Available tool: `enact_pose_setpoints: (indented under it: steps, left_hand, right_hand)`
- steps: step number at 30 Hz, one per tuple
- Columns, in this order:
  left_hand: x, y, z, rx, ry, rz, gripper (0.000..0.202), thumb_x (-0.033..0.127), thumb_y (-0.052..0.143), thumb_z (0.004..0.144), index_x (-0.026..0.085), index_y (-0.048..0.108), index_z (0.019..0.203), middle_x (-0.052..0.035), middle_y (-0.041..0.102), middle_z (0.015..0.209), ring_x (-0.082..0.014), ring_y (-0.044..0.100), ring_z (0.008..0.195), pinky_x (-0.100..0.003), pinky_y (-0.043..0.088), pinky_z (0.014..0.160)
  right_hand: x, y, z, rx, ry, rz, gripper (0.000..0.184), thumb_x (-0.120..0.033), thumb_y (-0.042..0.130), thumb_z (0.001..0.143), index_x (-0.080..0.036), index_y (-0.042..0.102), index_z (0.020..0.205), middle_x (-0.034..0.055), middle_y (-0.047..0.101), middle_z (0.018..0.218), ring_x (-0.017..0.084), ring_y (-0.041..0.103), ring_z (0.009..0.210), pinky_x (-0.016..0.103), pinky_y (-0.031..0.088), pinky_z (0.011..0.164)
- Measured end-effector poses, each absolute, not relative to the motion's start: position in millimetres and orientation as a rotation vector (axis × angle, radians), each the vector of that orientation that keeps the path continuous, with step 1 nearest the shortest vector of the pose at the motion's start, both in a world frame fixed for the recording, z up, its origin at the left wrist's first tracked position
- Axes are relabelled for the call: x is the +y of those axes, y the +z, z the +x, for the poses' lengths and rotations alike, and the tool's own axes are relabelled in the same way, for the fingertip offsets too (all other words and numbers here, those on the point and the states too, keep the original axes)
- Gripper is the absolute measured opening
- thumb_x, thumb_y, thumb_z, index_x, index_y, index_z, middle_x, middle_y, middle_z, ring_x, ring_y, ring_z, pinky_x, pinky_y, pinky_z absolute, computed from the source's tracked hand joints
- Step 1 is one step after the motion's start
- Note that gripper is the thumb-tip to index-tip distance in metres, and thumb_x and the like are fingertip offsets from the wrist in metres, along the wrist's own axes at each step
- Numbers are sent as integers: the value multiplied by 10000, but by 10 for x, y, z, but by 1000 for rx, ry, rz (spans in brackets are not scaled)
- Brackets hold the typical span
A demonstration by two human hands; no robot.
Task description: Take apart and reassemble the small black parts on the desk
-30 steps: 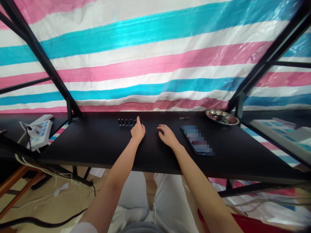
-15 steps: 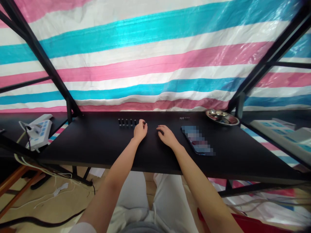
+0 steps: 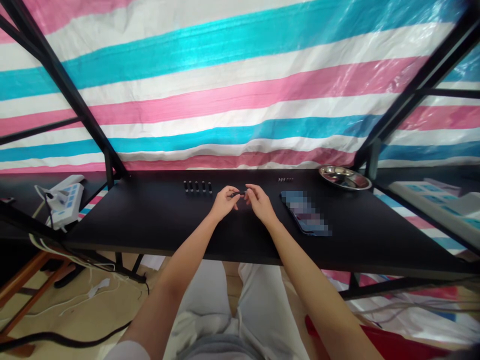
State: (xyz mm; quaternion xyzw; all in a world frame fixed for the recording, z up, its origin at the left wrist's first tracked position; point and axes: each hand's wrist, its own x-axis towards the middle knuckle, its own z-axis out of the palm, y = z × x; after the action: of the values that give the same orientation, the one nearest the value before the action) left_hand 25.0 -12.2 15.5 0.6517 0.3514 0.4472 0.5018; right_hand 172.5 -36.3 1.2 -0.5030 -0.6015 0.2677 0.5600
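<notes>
hands (image 3: pixel 260 204) together at a dark rod (image 3: pixel 237 193), left (image 3: pixel 223 203) pinching it, right's (image 3: pixel 260 204) grip unclear.

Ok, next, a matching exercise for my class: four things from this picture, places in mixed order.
1. Metal dish
2. Five black cylinders
3. Dark slim piece
4. Small silver pieces

A. In a row, left of the left hand
B. At the rear right of the tabletop
C. In a row, right of the right hand
D. Held in the left hand

Pairs: 1-B, 2-A, 3-D, 4-C
</notes>
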Motion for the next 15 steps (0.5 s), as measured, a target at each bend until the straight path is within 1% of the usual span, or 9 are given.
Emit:
enact_pose_setpoints:
  steps: [3, 6, 8, 11, 15]
  left_hand:
    - [-137, 148, 252, 798, 1074, 1601, 191, 246, 584, 754, 155, 473, 880, -38, 659, 875, -40, 538, 422, -188, 419, 476]
    - [-155, 160, 247, 786, 1076, 1606, 214, 252, 590, 752, 157, 466, 897, -48, 662, 892, -41, 542, 423, -185, 413, 476]
    - [-162, 182, 240, 792, 1074, 1601, 233, 259, 597, 749, 159, 461, 909, -54, 662, 903, -40, 543, 428, -186, 417, 485]
    - [-159, 210, 230, 808, 1072, 1599, 239, 284, 606, 743, 157, 466, 889, -57, 662, 889, -43, 542, 431, -195, 430, 500]
    - [-150, 195, 228, 869, 1085, 1656, 221, 314, 602, 747, 164, 485, 860, -36, 656, 834, -51, 530, 423, -199, 416, 487]
  right_hand:
    - [-355, 29, 1703, -1331, 698, -1140, 407, -512, 486, 790, -178, 545, 1015, -41, 500, 597, 93, 448, 490, 245, 399, 506]
    - [-361, 72, 1691, -1231, 781, -1095, 354, -460, 554, 743, -176, 553, 954, -68, 455, 524, 78, 389, 453, 226, 338, 462]
    - [-373, 110, 1690, -1151, 849, -1063, 335, -426, 581, 718, -177, 551, 940, -74, 449, 512, 72, 372, 443, 220, 311, 448]
    - [-392, 156, 1693, -1062, 912, -1023, 326, -393, 603, 690, -180, 550, 931, -72, 465, 533, 66, 374, 445, 218, 302, 446]
    - [-404, 176, 1694, -1029, 949, -978, 315, -372, 611, 684, -185, 546, 929, -82, 439, 516, 61, 359, 440, 223, 287, 450]
